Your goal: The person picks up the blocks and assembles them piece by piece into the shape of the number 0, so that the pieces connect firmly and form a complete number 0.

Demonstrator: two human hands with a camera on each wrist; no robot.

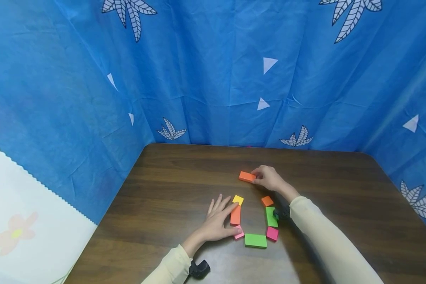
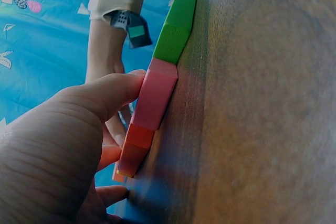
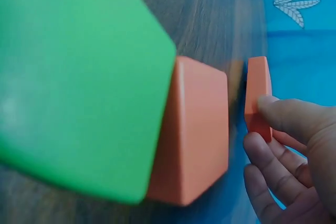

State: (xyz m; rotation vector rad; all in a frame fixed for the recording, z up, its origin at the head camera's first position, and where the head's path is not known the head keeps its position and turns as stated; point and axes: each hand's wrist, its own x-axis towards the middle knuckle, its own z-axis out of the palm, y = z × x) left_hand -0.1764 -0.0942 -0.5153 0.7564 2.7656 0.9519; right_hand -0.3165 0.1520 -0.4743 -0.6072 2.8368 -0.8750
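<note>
Between the thumb and fingers of my right hand [image 1: 269,178] is an orange block [image 1: 247,176], pinched at its right end beyond the other blocks. My left hand [image 1: 214,225] spreads over the left side of a U-shaped row. Its thumb touches a pink block [image 2: 156,93], and its index finger reaches to a yellow block [image 1: 238,199]. Between those two lies another orange block [image 1: 235,215]. The bottom of the U is a green block [image 1: 255,240]. Up the right side run a magenta block [image 1: 272,234], a green block [image 1: 271,217] and a small orange block [image 1: 267,201].
A brown wooden table [image 1: 177,169] carries the blocks. Blue patterned cloth [image 1: 213,71] hangs along its back and sides. A dark wrist device [image 1: 199,269] sits at my left cuff, and another [image 1: 281,213] beneath my right forearm, close by the right green block.
</note>
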